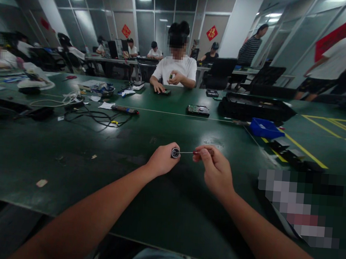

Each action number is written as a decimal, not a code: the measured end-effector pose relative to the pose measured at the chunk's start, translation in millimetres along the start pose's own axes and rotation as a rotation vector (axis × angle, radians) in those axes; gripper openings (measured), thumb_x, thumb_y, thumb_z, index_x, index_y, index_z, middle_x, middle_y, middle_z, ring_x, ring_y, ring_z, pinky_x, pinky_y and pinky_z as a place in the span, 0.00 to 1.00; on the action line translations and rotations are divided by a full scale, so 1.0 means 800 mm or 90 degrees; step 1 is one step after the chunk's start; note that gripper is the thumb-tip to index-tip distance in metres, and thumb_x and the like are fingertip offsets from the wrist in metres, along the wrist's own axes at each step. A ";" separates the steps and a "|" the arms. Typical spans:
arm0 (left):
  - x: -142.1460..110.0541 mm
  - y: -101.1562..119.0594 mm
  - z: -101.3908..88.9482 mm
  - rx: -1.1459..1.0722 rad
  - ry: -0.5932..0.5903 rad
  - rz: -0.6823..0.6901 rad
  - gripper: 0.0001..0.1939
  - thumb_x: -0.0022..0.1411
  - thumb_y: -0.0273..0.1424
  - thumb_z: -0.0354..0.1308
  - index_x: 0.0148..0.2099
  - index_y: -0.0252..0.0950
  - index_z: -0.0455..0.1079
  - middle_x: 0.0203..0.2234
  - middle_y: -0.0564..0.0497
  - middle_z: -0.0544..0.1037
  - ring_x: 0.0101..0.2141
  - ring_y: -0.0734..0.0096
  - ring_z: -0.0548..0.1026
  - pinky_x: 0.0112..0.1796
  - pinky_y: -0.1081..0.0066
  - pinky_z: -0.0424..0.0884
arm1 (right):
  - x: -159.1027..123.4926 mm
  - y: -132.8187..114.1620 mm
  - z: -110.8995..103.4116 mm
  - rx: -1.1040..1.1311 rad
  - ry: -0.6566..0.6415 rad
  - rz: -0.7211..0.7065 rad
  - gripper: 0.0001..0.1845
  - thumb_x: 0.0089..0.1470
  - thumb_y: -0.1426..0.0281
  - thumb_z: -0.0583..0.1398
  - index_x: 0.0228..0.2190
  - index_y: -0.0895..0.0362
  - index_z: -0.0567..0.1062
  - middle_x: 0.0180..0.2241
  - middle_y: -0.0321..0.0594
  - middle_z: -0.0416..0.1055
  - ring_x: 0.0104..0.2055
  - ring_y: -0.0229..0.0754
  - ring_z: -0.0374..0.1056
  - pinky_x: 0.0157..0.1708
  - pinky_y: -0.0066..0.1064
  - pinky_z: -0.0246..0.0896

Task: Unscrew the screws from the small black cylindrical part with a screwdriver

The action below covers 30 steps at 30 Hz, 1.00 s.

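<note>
My left hand (pixel 162 160) is closed around a small round black part (pixel 175 153) with a pale metal centre, held just above the green table (pixel 98 167). My right hand (pixel 214 168) pinches a thin screwdriver (pixel 195 152) by its reddish handle. Its slim metal shaft runs left and its tip meets the centre of the round part. Both hands hover over the table's middle, close together.
A hard drive (pixel 198 110) lies farther back, with a black case (pixel 255 106) and a blue bin (pixel 265 128) to the right. Cables (pixel 96 117) and a tool (pixel 125 109) lie at the left. A person in a white shirt (pixel 174 69) sits opposite.
</note>
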<state>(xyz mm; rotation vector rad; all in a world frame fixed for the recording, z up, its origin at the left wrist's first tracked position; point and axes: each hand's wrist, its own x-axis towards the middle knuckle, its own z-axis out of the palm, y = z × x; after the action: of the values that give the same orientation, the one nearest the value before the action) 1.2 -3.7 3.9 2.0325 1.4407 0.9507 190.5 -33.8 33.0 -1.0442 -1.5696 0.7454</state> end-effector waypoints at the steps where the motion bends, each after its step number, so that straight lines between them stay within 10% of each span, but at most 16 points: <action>1: 0.000 0.000 0.000 0.001 -0.007 0.003 0.01 0.61 0.30 0.58 0.36 0.39 0.69 0.27 0.55 0.75 0.28 0.72 0.71 0.29 0.72 0.61 | 0.002 0.003 0.000 0.013 0.004 0.012 0.15 0.64 0.58 0.57 0.38 0.56 0.75 0.30 0.40 0.75 0.33 0.41 0.73 0.36 0.36 0.69; 7: 0.000 0.003 0.000 -0.006 -0.014 0.007 0.01 0.61 0.29 0.58 0.37 0.38 0.70 0.28 0.55 0.76 0.29 0.72 0.72 0.30 0.72 0.62 | 0.013 0.017 -0.006 0.144 0.087 0.073 0.16 0.63 0.56 0.57 0.35 0.55 0.74 0.30 0.37 0.73 0.29 0.39 0.70 0.33 0.36 0.69; 22: -0.001 0.003 0.003 -0.025 -0.013 0.014 0.02 0.61 0.30 0.58 0.37 0.38 0.68 0.27 0.56 0.74 0.29 0.72 0.71 0.30 0.72 0.60 | -0.002 -0.005 -0.004 -0.209 0.039 -0.099 0.12 0.65 0.61 0.55 0.38 0.54 0.74 0.29 0.39 0.79 0.31 0.43 0.76 0.32 0.34 0.68; 30: 0.004 -0.007 0.008 -0.019 -0.007 0.007 0.04 0.61 0.32 0.59 0.36 0.38 0.68 0.26 0.57 0.73 0.27 0.74 0.69 0.29 0.73 0.58 | -0.002 -0.003 -0.005 -0.357 0.062 -0.188 0.23 0.57 0.49 0.62 0.24 0.54 0.77 0.18 0.36 0.74 0.18 0.39 0.69 0.21 0.30 0.59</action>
<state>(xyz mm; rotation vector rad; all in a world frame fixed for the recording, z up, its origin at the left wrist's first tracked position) 3.3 0.8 -3.1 2.0228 1.4022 0.9592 194.0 -36.4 35.3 -1.1833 -1.8425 0.0436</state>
